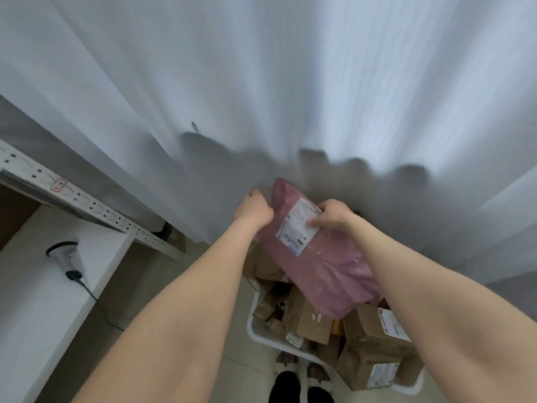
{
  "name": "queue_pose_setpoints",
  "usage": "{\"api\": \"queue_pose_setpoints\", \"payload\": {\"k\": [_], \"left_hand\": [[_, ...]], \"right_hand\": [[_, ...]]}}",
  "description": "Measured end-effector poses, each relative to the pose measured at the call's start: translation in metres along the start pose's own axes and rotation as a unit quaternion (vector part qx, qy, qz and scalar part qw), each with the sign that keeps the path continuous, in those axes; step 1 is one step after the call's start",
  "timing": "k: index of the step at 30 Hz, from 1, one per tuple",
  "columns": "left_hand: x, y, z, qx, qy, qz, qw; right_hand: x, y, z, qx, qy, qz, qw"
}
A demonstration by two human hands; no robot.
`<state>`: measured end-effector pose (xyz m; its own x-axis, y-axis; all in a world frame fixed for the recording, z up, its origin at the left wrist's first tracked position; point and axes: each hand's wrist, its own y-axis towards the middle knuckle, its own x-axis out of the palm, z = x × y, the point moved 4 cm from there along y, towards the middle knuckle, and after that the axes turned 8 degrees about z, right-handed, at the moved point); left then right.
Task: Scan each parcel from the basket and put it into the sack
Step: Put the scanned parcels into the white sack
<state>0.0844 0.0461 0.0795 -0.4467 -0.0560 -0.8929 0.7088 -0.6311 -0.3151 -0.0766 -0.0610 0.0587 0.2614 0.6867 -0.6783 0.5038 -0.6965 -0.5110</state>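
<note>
Holding a pink plastic mailer parcel (316, 257) above the white basket (255, 330) of brown cardboard parcels, far edge pinched by left hand (253, 209), label pinched by right hand (331, 218). Best keeping thumb off barcode, freeing one hand for the grey handheld scanner (65, 257) on the left bench (35, 301).
</note>
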Motion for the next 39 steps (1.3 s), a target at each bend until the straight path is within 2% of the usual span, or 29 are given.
{"api": "queue_pose_setpoints", "payload": {"k": [4,7,12,16,25,33,39], "left_hand": [[-0.034,-0.018,-0.02,-0.079,-0.059,0.004,0.995],[-0.059,-0.039,-0.033,-0.111,-0.096,0.014,0.989],[-0.102,-0.074,-0.065,-0.166,-0.162,0.057,0.971],[-0.132,-0.111,-0.104,-0.226,-0.228,0.106,0.941],[-0.161,-0.19,-0.182,-0.275,-0.457,0.131,0.836],[-0.174,-0.223,-0.282,-0.321,-0.507,0.152,0.785],[-0.181,-0.231,-0.373,-0.348,-0.54,0.149,0.752]], "right_hand": [[-0.021,-0.017,-0.027,0.0,0.12,0.016,0.993],[-0.026,-0.035,-0.051,0.011,0.226,-0.019,0.974],[-0.022,-0.065,-0.102,-0.015,0.293,-0.072,0.953],[-0.01,-0.083,-0.144,-0.049,0.331,-0.101,0.937],[0.054,-0.119,-0.211,-0.075,0.335,-0.171,0.923],[0.129,-0.144,-0.265,-0.069,0.314,-0.187,0.928],[0.205,-0.165,-0.313,-0.058,0.27,-0.15,0.949]]}}
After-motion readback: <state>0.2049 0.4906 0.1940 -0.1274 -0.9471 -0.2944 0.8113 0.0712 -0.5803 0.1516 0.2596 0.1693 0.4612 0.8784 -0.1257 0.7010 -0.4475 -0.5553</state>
